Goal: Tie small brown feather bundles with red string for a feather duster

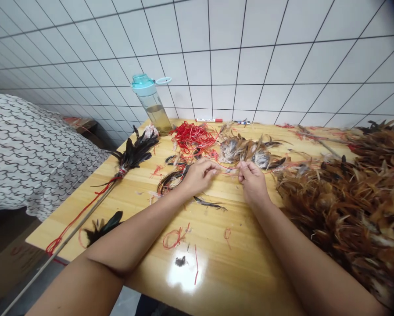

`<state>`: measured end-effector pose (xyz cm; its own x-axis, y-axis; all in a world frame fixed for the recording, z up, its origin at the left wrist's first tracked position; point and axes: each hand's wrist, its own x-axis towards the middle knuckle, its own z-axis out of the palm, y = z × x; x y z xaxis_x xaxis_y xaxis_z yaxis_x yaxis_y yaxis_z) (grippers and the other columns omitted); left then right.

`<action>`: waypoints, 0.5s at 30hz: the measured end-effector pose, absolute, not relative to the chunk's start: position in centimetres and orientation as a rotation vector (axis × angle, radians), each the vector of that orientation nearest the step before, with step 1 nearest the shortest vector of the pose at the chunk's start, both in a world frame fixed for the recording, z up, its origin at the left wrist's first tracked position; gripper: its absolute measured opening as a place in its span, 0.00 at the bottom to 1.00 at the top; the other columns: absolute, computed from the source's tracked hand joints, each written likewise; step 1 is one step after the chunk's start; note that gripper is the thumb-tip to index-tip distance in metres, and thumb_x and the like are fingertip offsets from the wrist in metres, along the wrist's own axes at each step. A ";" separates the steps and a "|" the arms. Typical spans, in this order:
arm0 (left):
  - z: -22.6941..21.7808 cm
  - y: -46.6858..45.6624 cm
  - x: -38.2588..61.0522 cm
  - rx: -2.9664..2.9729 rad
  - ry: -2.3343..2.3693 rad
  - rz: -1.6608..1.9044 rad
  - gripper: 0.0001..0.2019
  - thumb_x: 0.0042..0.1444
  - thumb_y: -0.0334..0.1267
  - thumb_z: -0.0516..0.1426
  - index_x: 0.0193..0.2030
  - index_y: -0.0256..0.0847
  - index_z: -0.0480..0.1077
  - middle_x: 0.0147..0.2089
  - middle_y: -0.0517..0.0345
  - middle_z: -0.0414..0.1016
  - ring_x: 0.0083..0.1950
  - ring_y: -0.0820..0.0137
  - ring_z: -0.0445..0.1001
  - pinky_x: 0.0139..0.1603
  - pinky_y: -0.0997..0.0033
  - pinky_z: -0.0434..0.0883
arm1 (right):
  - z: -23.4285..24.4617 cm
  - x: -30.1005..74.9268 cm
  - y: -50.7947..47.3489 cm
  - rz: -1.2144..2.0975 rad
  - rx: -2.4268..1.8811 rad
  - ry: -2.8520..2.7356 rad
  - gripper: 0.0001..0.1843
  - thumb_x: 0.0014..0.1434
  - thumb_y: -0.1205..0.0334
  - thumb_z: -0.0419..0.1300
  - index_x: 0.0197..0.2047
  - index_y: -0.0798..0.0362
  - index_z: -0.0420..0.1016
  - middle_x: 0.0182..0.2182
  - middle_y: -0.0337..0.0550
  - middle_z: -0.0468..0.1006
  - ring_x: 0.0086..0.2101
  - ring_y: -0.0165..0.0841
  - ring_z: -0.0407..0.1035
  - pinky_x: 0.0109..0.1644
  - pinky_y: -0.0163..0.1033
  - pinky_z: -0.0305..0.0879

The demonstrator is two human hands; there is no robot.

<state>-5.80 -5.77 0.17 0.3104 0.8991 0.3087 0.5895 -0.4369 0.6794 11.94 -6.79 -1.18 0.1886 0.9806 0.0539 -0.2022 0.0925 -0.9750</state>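
Between my hands a thin red string (pixel 229 169) runs across, above the table. My left hand (pixel 202 175) pinches its left end, and my right hand (pixel 252 180) has thumb and forefinger closed on the other side. Just beyond my fingers lie a tangle of red string (pixel 193 138) and a bunch of brown and grey feathers (pixel 246 149). Dark curved feathers (pixel 170 180) lie beside my left wrist. On the left, a long thin stick (pixel 94 206) has black feathers (pixel 136 151) bound to its tip with red string.
A big heap of brown feathers (pixel 351 206) covers the table's right side. A bottle with a turquoise lid (pixel 155 105) and a red-and-white marker (pixel 209 120) stand and lie near the tiled wall (pixel 226 66). Patterned cloth (pixel 35 153) hangs at left. String scraps lie on the wooden table (pixel 216 272).
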 end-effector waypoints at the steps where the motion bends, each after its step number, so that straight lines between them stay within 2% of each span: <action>1: -0.1 -5.7 -5.6 2.223 1.335 0.904 0.09 0.57 0.33 0.54 0.41 0.39 0.74 0.42 0.52 0.74 0.45 0.68 0.69 0.49 0.66 0.66 | -1.2 12.0 -6.8 1.122 -1.073 -0.933 0.19 0.49 0.43 0.62 0.28 0.52 0.68 0.16 0.30 0.60 0.18 0.24 0.53 0.22 0.32 0.50; 5: -0.2 -6.0 -4.7 2.428 1.211 0.721 0.10 0.57 0.30 0.52 0.39 0.39 0.74 0.42 0.53 0.76 0.46 0.67 0.71 0.52 0.66 0.66 | -1.6 11.9 -6.8 1.120 -1.034 -0.901 0.18 0.49 0.46 0.63 0.27 0.53 0.70 0.16 0.30 0.61 0.18 0.24 0.53 0.23 0.32 0.49; 8: 0.8 -6.3 -4.0 2.407 1.155 0.602 0.09 0.57 0.31 0.51 0.38 0.40 0.73 0.39 0.56 0.77 0.42 0.70 0.73 0.46 0.70 0.68 | -2.0 11.8 -6.7 1.110 -1.021 -0.909 0.17 0.51 0.47 0.62 0.27 0.53 0.70 0.16 0.30 0.61 0.19 0.24 0.53 0.23 0.32 0.50; 11: 1.7 -5.9 -3.3 2.359 1.351 0.531 0.08 0.58 0.34 0.51 0.38 0.39 0.72 0.36 0.56 0.77 0.37 0.70 0.73 0.40 0.72 0.67 | -2.3 11.8 -6.7 1.104 -1.021 -0.947 0.16 0.52 0.47 0.61 0.27 0.52 0.69 0.16 0.30 0.61 0.19 0.24 0.53 0.24 0.33 0.50; 15: 1.7 -4.9 -2.0 2.420 1.607 0.423 0.08 0.58 0.37 0.52 0.36 0.38 0.72 0.39 0.50 0.76 0.41 0.65 0.73 0.43 0.68 0.67 | -2.3 11.8 -6.6 1.099 -1.023 -0.955 0.17 0.52 0.46 0.60 0.28 0.52 0.69 0.17 0.31 0.61 0.20 0.25 0.53 0.24 0.33 0.51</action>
<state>-2.02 -4.88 1.70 0.3657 0.9226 0.1227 0.8637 -0.3855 0.3248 11.79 -6.63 -2.27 0.1915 0.9767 0.0967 -0.2317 0.1407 -0.9625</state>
